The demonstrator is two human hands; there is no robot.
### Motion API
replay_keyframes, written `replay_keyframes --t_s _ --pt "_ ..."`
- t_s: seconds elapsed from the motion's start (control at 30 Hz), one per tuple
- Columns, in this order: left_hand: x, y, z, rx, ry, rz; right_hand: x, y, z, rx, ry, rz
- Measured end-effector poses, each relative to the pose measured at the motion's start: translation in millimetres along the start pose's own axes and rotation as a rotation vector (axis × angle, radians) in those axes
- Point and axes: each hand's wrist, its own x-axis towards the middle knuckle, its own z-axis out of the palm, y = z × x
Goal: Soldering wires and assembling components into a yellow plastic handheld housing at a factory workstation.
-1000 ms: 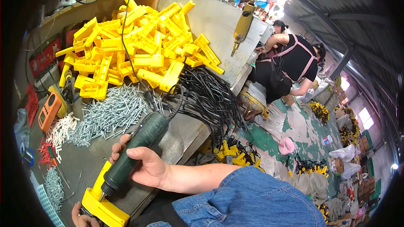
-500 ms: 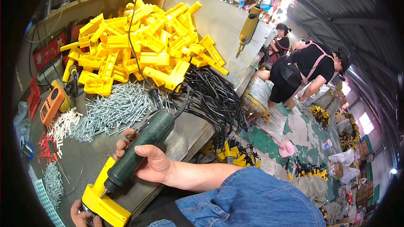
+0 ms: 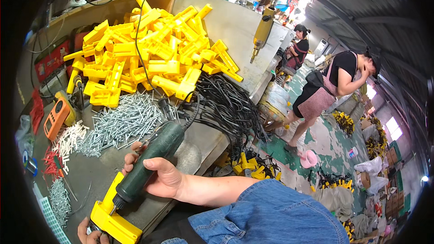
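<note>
A dark green electric screwdriver [image 3: 151,165] lies slanted across the lower left of the workbench [image 3: 199,138], its tip pressed down onto a yellow plastic housing [image 3: 113,219] near the front edge of the bench. The right hand [image 3: 158,174] is wrapped around the tool's barrel, fingers curled fully closed about it and thumb lying along the side, the bare forearm running back to a blue denim sleeve [image 3: 271,214]. The left hand [image 3: 90,235] shows only in part at the bottom edge, its fingers bent against the lower end of the yellow housing and steadying it; how tightly they close cannot be told. A black cord [image 3: 192,108] leaves the tool's upper end and curves up toward the back of the bench.

Just beyond the tool lies a spread of silver screws [image 3: 120,124], and behind that a high heap of yellow plastic parts [image 3: 149,58] of the same kind as the housing. To the right of the heap a tangle of black cables [image 3: 230,108] hangs over the bench edge. At the far left sit an orange device [image 3: 55,118], a small pile of white plugs [image 3: 70,138] and some red pieces [image 3: 49,162]. A yellow tool [image 3: 262,31] hangs over the bench further back. On the floor to the right stand two other people: one in a checked apron [image 3: 330,86], bent forward, and a second person [image 3: 298,49] behind.
</note>
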Motion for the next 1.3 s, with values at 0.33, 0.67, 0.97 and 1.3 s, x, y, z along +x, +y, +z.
replay_keyframes --t_s 0.33,0.67,0.97,1.3 --pt "-19 -14 3 -0.047 0.123 -0.051 -7 5 0 -0.031 -0.004 0.015" --pt "0 -12 0 -0.073 0.056 -0.013 -1 -1 12 -0.218 0.033 -0.057" --pt "-3 -16 6 -0.104 0.103 -0.018 -1 3 2 -0.222 -0.026 -0.061" --pt "-3 -23 7 -0.116 0.114 0.045 -6 3 0 -0.212 -0.077 -0.077"
